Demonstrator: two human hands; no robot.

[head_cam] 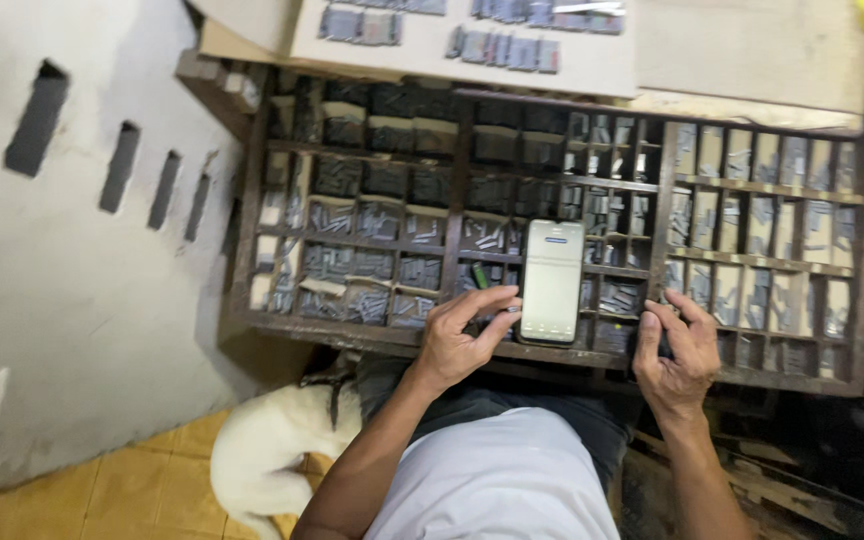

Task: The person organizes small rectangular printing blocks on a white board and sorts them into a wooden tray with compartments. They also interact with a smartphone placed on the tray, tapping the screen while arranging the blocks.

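Hands at a compartmented type case [460, 180]

Left hand [457, 335] curls fingers around a small metal stick; right hand [677, 350], at three o'clock of the phone [551, 280], pinches something small, unclear what.

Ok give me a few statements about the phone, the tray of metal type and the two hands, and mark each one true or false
1. The phone lies on the wooden compartment tray with its screen lit. True.
2. The left hand is lifted well clear of the tray. False: it rests at the tray's near edge, its fingers right beside the phone's lower corner.
3. The right hand is at the tray's near edge, to the right of the phone. True.
4. A black dog lies by the person's leg. False: the animal there is white.
5. The tray's compartments are empty. False: many hold small grey metal pieces.
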